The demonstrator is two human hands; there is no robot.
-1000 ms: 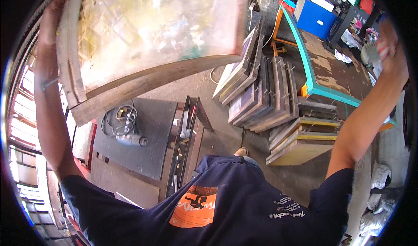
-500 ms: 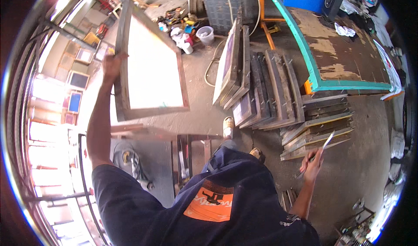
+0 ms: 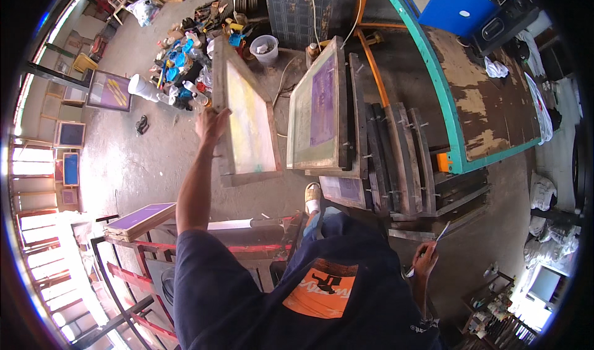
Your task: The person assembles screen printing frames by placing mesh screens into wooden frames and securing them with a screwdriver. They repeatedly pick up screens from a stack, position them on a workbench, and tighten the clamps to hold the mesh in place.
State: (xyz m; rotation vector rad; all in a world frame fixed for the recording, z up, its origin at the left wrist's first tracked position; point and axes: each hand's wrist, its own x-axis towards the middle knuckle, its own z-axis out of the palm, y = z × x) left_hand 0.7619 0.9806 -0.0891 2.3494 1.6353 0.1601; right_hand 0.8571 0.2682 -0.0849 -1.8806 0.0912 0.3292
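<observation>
My left hand (image 3: 211,125), arm stretched forward, grips the left side of a wooden screen frame (image 3: 250,124) with pale, yellowish mesh. This frame stands tilted just left of a leaning row of similar ones. At the front of that row, a wooden screen frame with a purple panel (image 3: 322,102) faces it, with a narrow gap between the two. Low on the right, my right hand (image 3: 424,258) is closed around a thin, pale, pointed strip (image 3: 442,231). Whether that strip is a blade or another tool, I cannot tell.
More wooden frames (image 3: 405,158) with bolts along their edges lean to the right. Behind them stands a worn tabletop with a teal rim (image 3: 455,136). A white bucket (image 3: 265,51) and scattered containers lie ahead. At left, a purple-topped frame (image 3: 141,220) rests on a red metal rack (image 3: 133,277).
My view has turned, and the held frame has come rightward, closer to the leaning row. Its mesh now shows yellowish instead of glaring white. My right hand still holds the strip, lower in view.
</observation>
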